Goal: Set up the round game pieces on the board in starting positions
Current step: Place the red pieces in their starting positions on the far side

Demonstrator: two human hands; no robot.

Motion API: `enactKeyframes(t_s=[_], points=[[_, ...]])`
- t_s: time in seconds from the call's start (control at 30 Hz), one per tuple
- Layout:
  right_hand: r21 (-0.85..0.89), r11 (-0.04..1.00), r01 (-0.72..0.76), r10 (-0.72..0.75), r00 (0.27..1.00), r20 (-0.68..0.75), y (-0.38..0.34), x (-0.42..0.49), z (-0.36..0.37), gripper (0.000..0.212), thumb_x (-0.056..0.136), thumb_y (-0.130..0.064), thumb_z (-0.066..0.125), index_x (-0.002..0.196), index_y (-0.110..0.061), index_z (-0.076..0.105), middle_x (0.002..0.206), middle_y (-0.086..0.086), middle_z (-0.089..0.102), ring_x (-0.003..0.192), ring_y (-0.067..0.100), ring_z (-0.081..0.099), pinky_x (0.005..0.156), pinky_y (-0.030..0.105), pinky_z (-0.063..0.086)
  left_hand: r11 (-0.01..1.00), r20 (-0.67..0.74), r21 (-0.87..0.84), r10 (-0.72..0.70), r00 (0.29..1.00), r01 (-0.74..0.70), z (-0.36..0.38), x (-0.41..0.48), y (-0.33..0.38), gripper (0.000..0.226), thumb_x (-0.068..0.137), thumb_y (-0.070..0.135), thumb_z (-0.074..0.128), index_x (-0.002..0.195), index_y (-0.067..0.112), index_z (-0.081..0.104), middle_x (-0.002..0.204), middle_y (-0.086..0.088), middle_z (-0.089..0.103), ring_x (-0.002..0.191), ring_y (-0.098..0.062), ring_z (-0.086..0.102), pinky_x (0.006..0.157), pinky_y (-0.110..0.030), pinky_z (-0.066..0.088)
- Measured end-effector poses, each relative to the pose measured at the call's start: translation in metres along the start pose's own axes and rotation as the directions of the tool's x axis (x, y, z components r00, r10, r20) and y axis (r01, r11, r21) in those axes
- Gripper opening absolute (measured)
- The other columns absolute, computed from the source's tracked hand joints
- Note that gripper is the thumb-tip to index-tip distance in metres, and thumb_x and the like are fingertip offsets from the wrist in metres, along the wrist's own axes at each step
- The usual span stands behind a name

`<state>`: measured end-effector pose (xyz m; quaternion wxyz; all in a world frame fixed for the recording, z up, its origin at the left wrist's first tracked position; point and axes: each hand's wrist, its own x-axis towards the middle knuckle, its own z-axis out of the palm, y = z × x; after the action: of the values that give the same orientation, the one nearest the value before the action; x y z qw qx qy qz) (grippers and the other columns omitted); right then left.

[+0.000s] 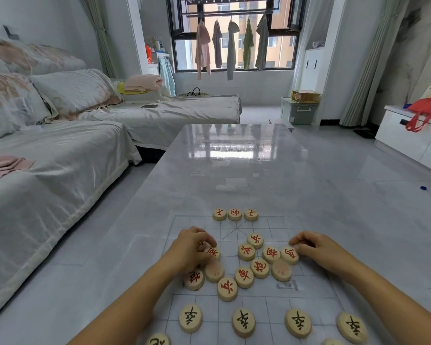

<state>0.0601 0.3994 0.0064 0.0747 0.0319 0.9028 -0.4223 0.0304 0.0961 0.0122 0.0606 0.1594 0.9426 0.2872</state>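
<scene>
As left grip (pixel 192 246), right grip (pixel 317 247) each pinch one piece (pixel 214 253) | red row (pixel 235 214): three | black row (pixel 243 322): four

Both your forearms reach forward, palms down. Your left hand (pixel 193 247) pinches a red-marked piece (pixel 214 253) with curled fingers (pixel 209 241); your right hand (pixel 317 250) curls its fingers too, grip unclear.

Past the three red pieces (pixel 235 214) on the board's (pixel 184 220) far edge, the counter (pixel 246 165) is open. A cluster of red pieces (pixel 251 267) crowds mid-board between the left hand (pixel 193 247) and the right hand (pixel 316 247). A row of black pieces (pixel 243 321) bars the near side.
</scene>
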Motion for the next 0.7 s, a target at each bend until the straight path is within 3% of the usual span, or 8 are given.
enactKeyframes(t_s=[0.17, 0.27, 0.47, 0.7], points=[[-0.005, 1.000, 0.015, -0.015, 1.000, -0.008, -0.003, -0.004, 0.002, 0.013, 0.086, -0.013, 0.056, 0.091, -0.024, 0.063, 0.095, 0.004, 0.065, 0.087, 0.015, 0.058, 0.072, 0.021, 0.043, 0.999, 0.047, -0.011, 0.031, 0.998, -0.030, -0.007, -0.004, -0.008, 0.029, 0.085, 0.020, 0.064, 0.114, 0.026, 0.061, 0.135, 0.000, 0.041, 0.121, -0.015, 0.043, 0.101, -0.023, 0.040], [-0.016, 1.000, 0.020, -0.021, 1.000, -0.005, -0.004, -0.007, 0.003, 0.013, 0.085, -0.012, 0.058, 0.089, -0.023, 0.063, 0.094, 0.006, 0.065, 0.084, 0.016, 0.058, 0.072, 0.024, 0.044, 0.999, 0.049, -0.037, 0.029, 0.998, -0.027, -0.012, -0.009, -0.017, 0.028, 0.088, 0.013, 0.059, 0.113, 0.026, 0.061, 0.134, 0.002, 0.040, 0.112, -0.011, 0.047, 0.091, -0.015, 0.041], [-0.019, 1.000, 0.014, -0.014, 1.000, -0.001, -0.004, -0.008, 0.003, 0.010, 0.083, -0.011, 0.060, 0.085, -0.020, 0.063, 0.085, 0.003, 0.062, 0.075, 0.012, 0.054, 0.069, 0.024, 0.042, 0.994, 0.022, -0.096, -0.045, 0.999, 0.047, -0.021, -0.014, -0.034, 0.028, 0.086, 0.009, 0.060, 0.109, 0.025, 0.056, 0.123, 0.002, 0.051, 0.108, -0.011, 0.050, 0.092, -0.021, 0.042], [-0.035, 0.999, 0.013, -0.013, 1.000, -0.005, -0.005, -0.008, 0.004, 0.010, 0.084, -0.010, 0.057, 0.086, -0.017, 0.063, 0.094, 0.005, 0.064, 0.087, 0.020, 0.058, 0.076, 0.028, 0.045, 0.997, -0.047, -0.027, -0.070, 0.996, 0.068, -0.021, -0.013, -0.034, 0.021, 0.085, 0.014, 0.062, 0.098, 0.028, 0.053, 0.113, 0.002, 0.052, 0.103, -0.013, 0.051, 0.086, -0.022, 0.043]])
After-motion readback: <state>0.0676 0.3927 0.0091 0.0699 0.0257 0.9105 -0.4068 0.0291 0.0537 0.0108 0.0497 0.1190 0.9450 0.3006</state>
